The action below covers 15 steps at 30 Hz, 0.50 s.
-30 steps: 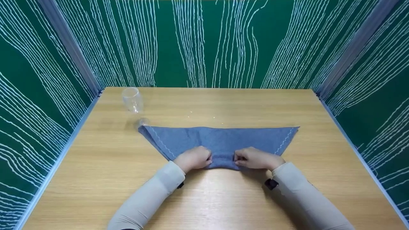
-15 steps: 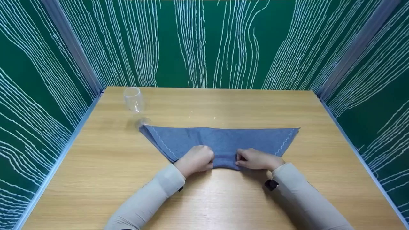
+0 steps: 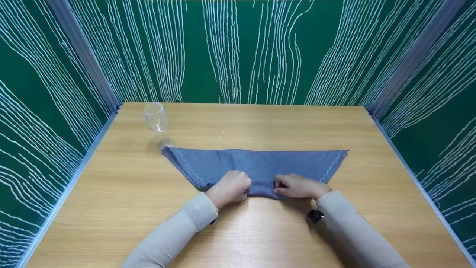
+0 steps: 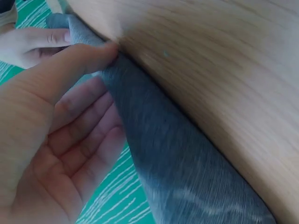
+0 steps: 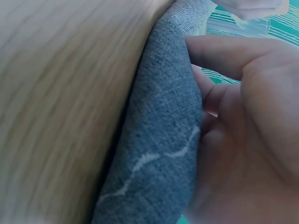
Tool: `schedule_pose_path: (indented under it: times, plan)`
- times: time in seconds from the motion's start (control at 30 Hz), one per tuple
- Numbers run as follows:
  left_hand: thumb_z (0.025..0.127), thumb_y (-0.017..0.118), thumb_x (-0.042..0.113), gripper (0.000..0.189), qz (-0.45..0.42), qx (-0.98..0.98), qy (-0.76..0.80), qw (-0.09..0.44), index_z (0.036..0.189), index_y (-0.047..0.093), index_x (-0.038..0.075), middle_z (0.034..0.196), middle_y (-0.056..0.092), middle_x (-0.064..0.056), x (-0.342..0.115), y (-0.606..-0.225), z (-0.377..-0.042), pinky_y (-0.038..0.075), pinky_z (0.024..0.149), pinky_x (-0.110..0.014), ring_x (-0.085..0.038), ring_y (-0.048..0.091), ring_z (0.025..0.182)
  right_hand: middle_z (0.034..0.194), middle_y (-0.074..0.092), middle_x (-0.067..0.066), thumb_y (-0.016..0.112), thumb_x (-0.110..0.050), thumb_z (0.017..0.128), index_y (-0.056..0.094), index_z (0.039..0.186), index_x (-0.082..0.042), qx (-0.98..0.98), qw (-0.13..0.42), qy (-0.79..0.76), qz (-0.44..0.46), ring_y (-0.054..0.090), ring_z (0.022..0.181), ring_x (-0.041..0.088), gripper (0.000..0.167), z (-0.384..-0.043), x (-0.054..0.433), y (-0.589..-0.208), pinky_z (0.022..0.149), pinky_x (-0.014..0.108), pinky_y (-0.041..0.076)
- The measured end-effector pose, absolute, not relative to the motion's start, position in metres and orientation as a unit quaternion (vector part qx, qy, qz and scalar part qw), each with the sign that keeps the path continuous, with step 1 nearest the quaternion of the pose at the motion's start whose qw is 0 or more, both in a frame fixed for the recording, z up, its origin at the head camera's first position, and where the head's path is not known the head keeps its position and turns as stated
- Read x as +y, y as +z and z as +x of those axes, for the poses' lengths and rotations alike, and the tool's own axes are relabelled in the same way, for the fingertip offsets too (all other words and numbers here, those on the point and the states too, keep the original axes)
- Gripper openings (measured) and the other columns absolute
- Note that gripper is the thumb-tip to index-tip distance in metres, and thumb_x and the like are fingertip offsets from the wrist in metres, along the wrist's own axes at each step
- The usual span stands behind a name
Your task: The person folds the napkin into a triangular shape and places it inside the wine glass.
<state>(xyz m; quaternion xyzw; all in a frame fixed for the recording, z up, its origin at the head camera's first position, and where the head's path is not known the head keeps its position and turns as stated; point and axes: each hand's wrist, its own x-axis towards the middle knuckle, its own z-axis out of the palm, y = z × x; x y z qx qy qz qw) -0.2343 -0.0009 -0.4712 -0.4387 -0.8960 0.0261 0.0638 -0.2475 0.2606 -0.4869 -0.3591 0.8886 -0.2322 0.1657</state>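
Observation:
A blue-grey cloth [image 3: 238, 160] lies folded across the table, wide at its far edge and narrower at the near one, with wavy pale stitching near both ends. My left hand [image 3: 230, 187] grips its near edge left of the middle. In the left wrist view, the thumb of that left hand [image 4: 60, 107] presses the rolled edge of the cloth [image 4: 154, 135], fingers bent behind it. To the right, my right hand [image 3: 299, 185] pinches the same edge. The right wrist view shows the right hand [image 5: 252, 112] with its thumb against the thick rolled cloth [image 5: 163, 107].
A clear drinking glass [image 3: 155, 117] stands at the back left of the wooden table [image 3: 93, 201]. Another small clear object [image 3: 166, 143] sits right by the cloth's far left corner. Several white specks lie beyond the cloth. Green walls with white lines enclose the table.
My left hand has shifted slightly right along the near edge, and a dark fold of cloth now shows beside its wrist. The right hand has barely moved.

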Motion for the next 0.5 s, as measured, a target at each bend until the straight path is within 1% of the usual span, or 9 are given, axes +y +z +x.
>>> schedule_pose_path:
  times: [0.1, 0.17, 0.27, 0.37, 0.5]
  plan:
    - [0.073, 0.079, 0.017, 0.013, -0.436, -0.896, 0.035, 0.075, 0.068, 0.068, 0.012, 0.072, 0.066, -0.002, 0.003, -0.469, -0.234, 0.056, 0.059, -0.036, -0.022, 0.064, 0.068, 0.080, 0.055, -0.006, 0.060, -0.016, 0.100, 0.057, 0.092, -0.011, 0.889, 0.166, -0.234, -0.356, 0.050, 0.072, 0.009, 0.010, -0.248, 0.261, -0.488, 0.064, 0.029, 0.044]
    - [0.073, 0.078, 0.016, 0.012, -0.429, -0.900, 0.038, 0.067, 0.068, 0.068, 0.011, 0.073, 0.067, -0.003, 0.006, -0.467, -0.236, 0.056, 0.060, -0.037, -0.023, 0.065, 0.068, 0.080, 0.055, -0.006, 0.060, -0.016, 0.100, 0.057, 0.092, -0.011, 0.890, 0.168, -0.236, -0.353, 0.050, 0.072, 0.009, 0.010, -0.248, 0.261, -0.488, 0.065, 0.029, 0.043]
    - [0.072, 0.078, 0.015, 0.011, -0.414, -0.909, 0.039, 0.031, 0.070, 0.069, 0.011, 0.076, 0.068, -0.004, 0.010, -0.464, -0.242, 0.057, 0.063, -0.037, -0.023, 0.066, 0.070, 0.080, 0.055, -0.006, 0.060, -0.015, 0.100, 0.057, 0.091, -0.011, 0.886, 0.163, -0.243, -0.359, 0.049, 0.072, 0.009, 0.010, -0.248, 0.261, -0.488, 0.065, 0.029, 0.043]
    - [0.073, 0.079, 0.016, 0.008, -0.399, -0.916, 0.036, -0.019, 0.075, 0.073, 0.010, 0.081, 0.071, -0.005, 0.013, -0.462, -0.251, 0.058, 0.067, -0.036, -0.023, 0.067, 0.074, 0.080, 0.055, -0.007, 0.059, -0.014, 0.100, 0.058, 0.091, -0.011, 0.886, 0.159, -0.243, -0.361, 0.049, 0.073, 0.009, 0.009, -0.248, 0.261, -0.488, 0.066, 0.029, 0.043]
    - [0.081, 0.075, 0.014, 0.005, -0.406, -0.911, 0.023, -0.073, 0.081, 0.078, 0.010, 0.085, 0.073, -0.003, 0.012, -0.460, -0.263, 0.057, 0.073, -0.034, -0.020, 0.068, 0.078, 0.081, 0.055, -0.008, 0.058, -0.013, 0.101, 0.058, 0.092, -0.012, 0.891, 0.164, -0.238, -0.351, 0.049, 0.073, 0.009, 0.009, -0.247, 0.261, -0.488, 0.067, 0.029, 0.043]
